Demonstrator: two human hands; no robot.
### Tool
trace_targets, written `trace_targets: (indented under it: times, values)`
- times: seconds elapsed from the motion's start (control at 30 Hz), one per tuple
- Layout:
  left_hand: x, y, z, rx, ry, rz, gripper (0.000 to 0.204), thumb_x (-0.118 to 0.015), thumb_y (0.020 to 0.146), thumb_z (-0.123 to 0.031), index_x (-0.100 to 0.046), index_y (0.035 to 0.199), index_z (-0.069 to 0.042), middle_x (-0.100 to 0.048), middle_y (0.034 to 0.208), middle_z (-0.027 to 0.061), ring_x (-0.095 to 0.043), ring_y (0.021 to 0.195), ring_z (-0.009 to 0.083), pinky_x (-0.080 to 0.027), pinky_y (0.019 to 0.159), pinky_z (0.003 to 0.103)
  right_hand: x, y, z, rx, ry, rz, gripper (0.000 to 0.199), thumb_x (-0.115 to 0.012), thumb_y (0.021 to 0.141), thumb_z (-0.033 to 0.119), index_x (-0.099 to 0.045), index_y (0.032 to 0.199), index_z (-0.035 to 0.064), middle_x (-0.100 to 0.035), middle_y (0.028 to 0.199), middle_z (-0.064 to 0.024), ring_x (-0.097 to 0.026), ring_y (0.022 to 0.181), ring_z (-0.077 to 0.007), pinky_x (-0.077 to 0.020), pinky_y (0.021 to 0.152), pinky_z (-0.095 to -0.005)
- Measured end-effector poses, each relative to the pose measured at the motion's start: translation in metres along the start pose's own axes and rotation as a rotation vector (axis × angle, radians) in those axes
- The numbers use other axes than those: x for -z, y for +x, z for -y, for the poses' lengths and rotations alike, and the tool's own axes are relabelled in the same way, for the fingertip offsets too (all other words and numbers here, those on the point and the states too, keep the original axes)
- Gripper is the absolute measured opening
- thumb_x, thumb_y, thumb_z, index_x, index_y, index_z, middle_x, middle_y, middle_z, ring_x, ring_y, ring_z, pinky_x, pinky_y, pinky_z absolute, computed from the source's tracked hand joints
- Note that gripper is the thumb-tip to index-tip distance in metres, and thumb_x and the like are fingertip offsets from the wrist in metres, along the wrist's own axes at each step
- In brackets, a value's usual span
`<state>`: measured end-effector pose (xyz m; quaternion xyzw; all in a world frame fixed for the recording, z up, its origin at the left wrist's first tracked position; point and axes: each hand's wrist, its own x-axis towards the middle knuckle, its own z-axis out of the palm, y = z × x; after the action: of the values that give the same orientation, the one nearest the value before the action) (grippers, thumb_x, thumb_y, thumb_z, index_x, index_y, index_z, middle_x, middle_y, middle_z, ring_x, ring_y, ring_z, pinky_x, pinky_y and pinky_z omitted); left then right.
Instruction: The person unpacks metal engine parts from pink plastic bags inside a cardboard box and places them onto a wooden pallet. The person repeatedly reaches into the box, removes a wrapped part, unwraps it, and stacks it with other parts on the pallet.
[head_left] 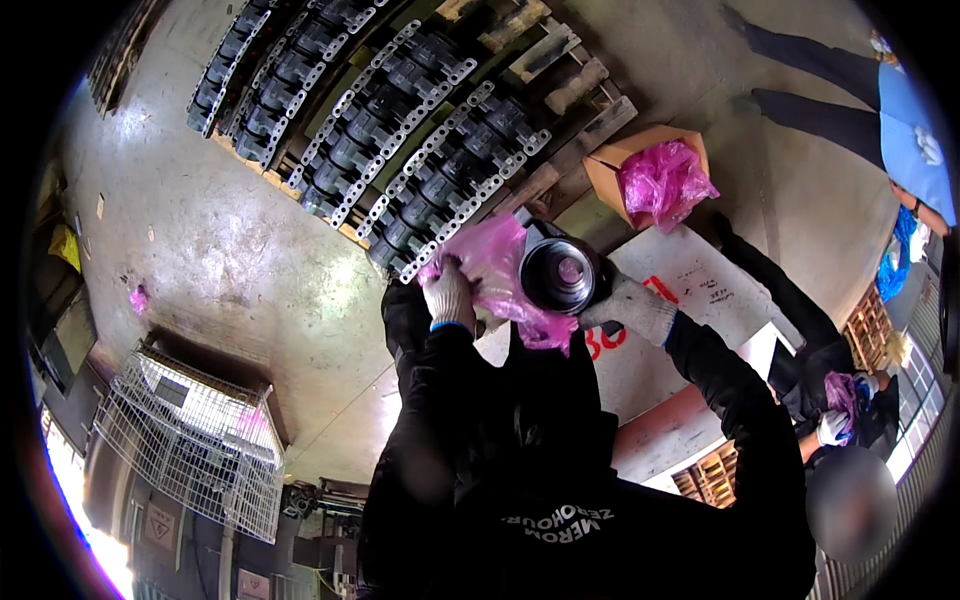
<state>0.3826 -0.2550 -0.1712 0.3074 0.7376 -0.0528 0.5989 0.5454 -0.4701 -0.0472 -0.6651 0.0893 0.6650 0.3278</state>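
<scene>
My left hand (450, 299), in a white knit glove, has its fingers closed on a pink plastic bag (490, 262). Beside the bag, a black cylindrical part (558, 275) with a round, open end faces up toward me. Something pinkish shows deep inside its bore. My right hand (638, 310), gloved the same way, grips the part from its right side; some of its fingers are hidden behind it. The bag hangs along the part's left side and below it, and I cannot tell whether it encloses any of it.
Rows of similar black parts (440, 180) stand in metal strips on a wooden pallet (590, 110). An open cardboard box (605, 185) holds pink plastic. At right is a white surface (690, 270) with red markings, near a co-worker's gloved hand (832, 428). A wire cage (190, 440) stands lower left.
</scene>
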Motion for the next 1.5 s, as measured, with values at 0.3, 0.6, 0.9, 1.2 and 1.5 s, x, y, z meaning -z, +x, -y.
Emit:
trace_targets:
  times: [0.3,0.6,0.9,1.2,1.5]
  values:
    - [0.016,0.083,0.030,0.036,-0.062,-0.033,0.025,-0.056,0.099,-0.028,-0.063,0.100,-0.005,-0.058,0.071,0.0084,-0.055,0.053,0.0236,-0.050,0.053,0.040,0.013,0.005,-0.037,-0.158,0.480,0.453,0.049,-0.076,0.086,0.015,-0.058,0.130,0.0022,-0.070,0.100,-0.0069,-0.068,0.092,-0.0159,-0.0553,0.078,-0.0283]
    - [0.079,0.071,0.072,-0.595,1.095,0.010,0.030,-0.062,0.096,-0.031,-0.067,0.087,-0.003,-0.068,0.079,0.0222,-0.069,0.076,0.0415,-0.055,0.068,0.048,0.052,0.096,0.002,-0.092,0.710,0.132,0.037,-0.064,0.098,0.020,-0.061,0.128,-0.0001,-0.067,0.109,-0.0087,-0.065,0.102,-0.0175,-0.0538,0.099,-0.0344]
    - [0.077,0.046,0.110,-0.214,0.545,0.119,0.020,-0.068,0.095,-0.021,-0.066,0.087,-0.003,-0.056,0.064,0.0012,-0.056,0.056,0.0120,-0.045,0.051,0.033,0.148,0.291,0.043,0.082,-0.014,-0.446,0.087,-0.085,0.069,0.010,-0.036,0.141,0.0020,-0.064,0.109,-0.0092,-0.063,0.090,-0.0158,-0.0537,0.080,-0.0295]
    - [0.042,0.074,0.142,0.161,0.267,0.108,0.019,-0.065,0.095,-0.016,-0.070,0.099,0.002,-0.068,0.086,0.0050,-0.064,0.066,0.0146,-0.053,0.055,0.029,0.179,0.413,0.052,0.113,-0.966,-0.737,0.119,-0.079,0.069,0.023,-0.006,0.161,0.0089,-0.063,0.121,-0.0330,-0.063,0.113,-0.0452,-0.0490,0.101,-0.0472]
    - [0.047,0.100,0.144,0.247,0.215,-0.015,0.018,-0.066,0.096,-0.018,-0.069,0.098,-0.001,-0.068,0.090,0.0051,-0.060,0.063,0.0137,-0.055,0.054,0.030,0.157,0.450,0.022,0.315,-1.209,-0.796,0.114,-0.077,0.071,0.029,-0.009,0.161,0.0084,-0.068,0.106,-0.0272,-0.067,0.097,-0.0412,-0.0501,0.089,-0.0514]
